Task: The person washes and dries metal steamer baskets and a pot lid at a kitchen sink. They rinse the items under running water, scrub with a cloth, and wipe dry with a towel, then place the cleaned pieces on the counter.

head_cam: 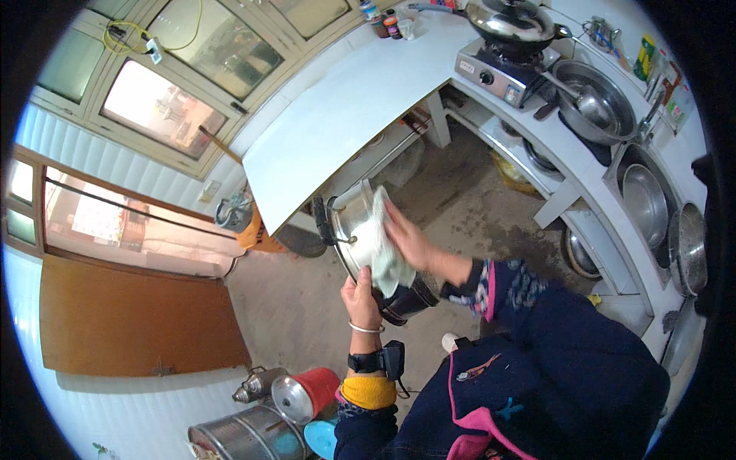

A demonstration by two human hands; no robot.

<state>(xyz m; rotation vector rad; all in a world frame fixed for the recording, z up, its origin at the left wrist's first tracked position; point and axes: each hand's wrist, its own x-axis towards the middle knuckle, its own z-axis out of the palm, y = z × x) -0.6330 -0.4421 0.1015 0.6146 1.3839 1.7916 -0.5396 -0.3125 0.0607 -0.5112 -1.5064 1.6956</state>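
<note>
A shiny metal pot [355, 221] with dark side handles is held tilted on its side in the middle of the view. My left hand [362, 302] grips the pot's near rim, thumb up. My right hand [407, 236], blurred, presses a pale cloth [382, 253] flat against the pot's base. Its fingers lie extended over the cloth, which hangs down towards my left hand. A black handle shows at the pot's far left side. The inside of the pot is hidden.
A white counter [345, 115] runs beyond the pot. At the right, a gas stove [494, 75] carries a lidded wok [512, 29], beside a large pan [595, 103] and a sink basin [644, 204]. A red bucket [316, 388] and metal drum [253, 434] stand at the lower left.
</note>
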